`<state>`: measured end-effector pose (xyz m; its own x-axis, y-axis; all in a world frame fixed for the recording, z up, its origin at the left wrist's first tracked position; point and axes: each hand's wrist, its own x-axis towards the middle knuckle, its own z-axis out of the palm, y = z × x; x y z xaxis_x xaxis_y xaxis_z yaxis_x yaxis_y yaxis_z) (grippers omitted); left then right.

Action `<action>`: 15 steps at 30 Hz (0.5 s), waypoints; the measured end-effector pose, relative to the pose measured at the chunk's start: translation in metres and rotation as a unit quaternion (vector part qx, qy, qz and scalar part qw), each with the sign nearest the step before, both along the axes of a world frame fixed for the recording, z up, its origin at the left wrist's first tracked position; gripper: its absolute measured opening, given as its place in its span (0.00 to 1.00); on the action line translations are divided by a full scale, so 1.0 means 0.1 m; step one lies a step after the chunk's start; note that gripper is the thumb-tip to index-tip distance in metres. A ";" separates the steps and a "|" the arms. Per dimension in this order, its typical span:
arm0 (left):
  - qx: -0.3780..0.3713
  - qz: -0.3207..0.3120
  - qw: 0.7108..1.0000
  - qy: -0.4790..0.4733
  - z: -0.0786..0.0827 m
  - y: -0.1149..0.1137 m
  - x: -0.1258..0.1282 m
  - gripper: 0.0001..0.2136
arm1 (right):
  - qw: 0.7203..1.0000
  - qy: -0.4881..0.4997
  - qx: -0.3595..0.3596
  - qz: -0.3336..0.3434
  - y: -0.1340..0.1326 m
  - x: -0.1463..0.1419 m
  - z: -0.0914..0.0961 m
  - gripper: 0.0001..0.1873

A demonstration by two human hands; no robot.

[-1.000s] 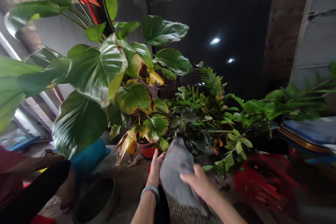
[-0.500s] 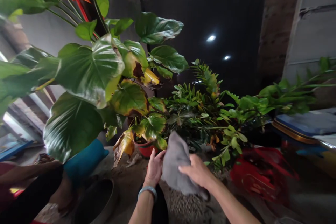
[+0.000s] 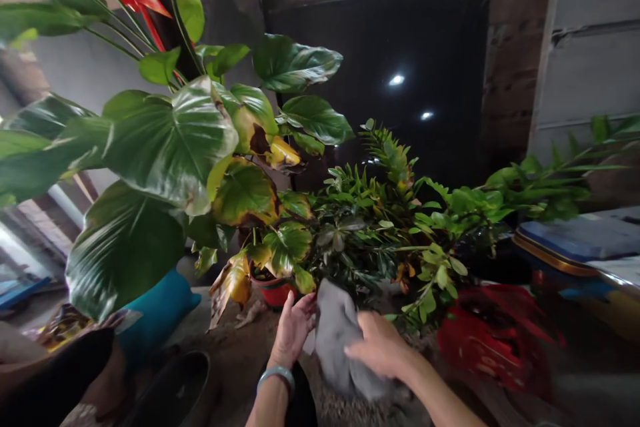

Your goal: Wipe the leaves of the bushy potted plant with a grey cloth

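Note:
A grey cloth (image 3: 334, 330) hangs from my right hand (image 3: 383, 347), whose fingers are closed over its right side. The cloth's top edge stands up in a soft fold, and its lower part is smeared by motion. My left hand (image 3: 294, 330), with a pale bangle (image 3: 276, 377) on the wrist, is just left of the cloth. Its palm is turned up and its fingers are stretched apart. The fingertips reach the cloth's left edge; whether they touch it I cannot tell. Behind them sits a red pot (image 3: 276, 292) under a large-leaved plant (image 3: 173, 137) with browned, yellowing leaves.
Small-leaved plants (image 3: 395, 213) fill the space beyond my hands. To the right lies a red plastic bag (image 3: 493, 337). On the left are a teal object (image 3: 163, 310), a dark basin (image 3: 175, 390) and another person's arm or leg in black (image 3: 65, 373). A black panel (image 3: 375, 73) stands behind.
The cloth and my right hand have moved slightly lower. My left hand stays beside the cloth. The view has shifted a little, and another person's hand at the left has moved.

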<state>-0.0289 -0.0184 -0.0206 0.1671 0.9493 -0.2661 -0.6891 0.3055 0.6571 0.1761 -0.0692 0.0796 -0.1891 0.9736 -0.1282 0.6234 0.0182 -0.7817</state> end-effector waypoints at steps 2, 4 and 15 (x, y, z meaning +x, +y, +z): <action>-0.012 -0.010 1.000 -0.006 0.00 -0.01 -0.02 0.19 | 0.998 -0.033 -0.033 0.034 -0.15 0.11 -0.02 0.08; -0.027 -0.007 0.999 -0.018 0.02 -0.02 -0.01 0.20 | 0.996 0.056 -0.035 0.066 -0.17 0.25 0.14 0.11; -0.055 0.077 0.995 0.019 0.18 -0.05 0.10 0.20 | 0.879 0.411 -0.104 -0.217 0.05 0.35 -0.14 0.17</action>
<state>-0.0184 -0.0237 -0.0022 0.0106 0.9275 -0.3736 -0.7083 0.2707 0.6519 0.2106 -0.0644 0.0657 0.0821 0.9486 -0.3056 -0.2402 -0.2788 -0.9298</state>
